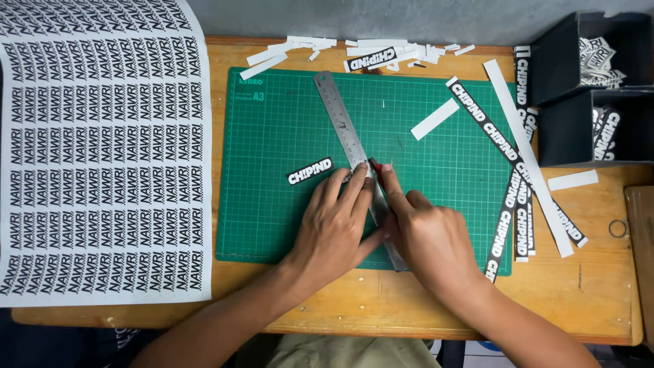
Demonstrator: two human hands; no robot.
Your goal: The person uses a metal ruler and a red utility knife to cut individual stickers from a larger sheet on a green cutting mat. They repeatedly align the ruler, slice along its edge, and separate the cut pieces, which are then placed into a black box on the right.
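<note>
While the left hand (334,228) presses its flat, spread fingers on the steel ruler (354,153) over the green cutting mat (272,136), the right hand (426,238) grips a red-tipped knife (377,170) against its edge; steady downward pressure likely keeps cuts straight.

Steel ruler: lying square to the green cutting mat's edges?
No, the steel ruler runs diagonally across the green cutting mat, pinned under the left hand.

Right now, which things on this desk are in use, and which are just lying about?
In use: left hand pressing the steel ruler; right hand with a red cutter; green cutting mat.

Lying about: printed sticker sheet, cut label, white offcuts, black boxes.
</note>
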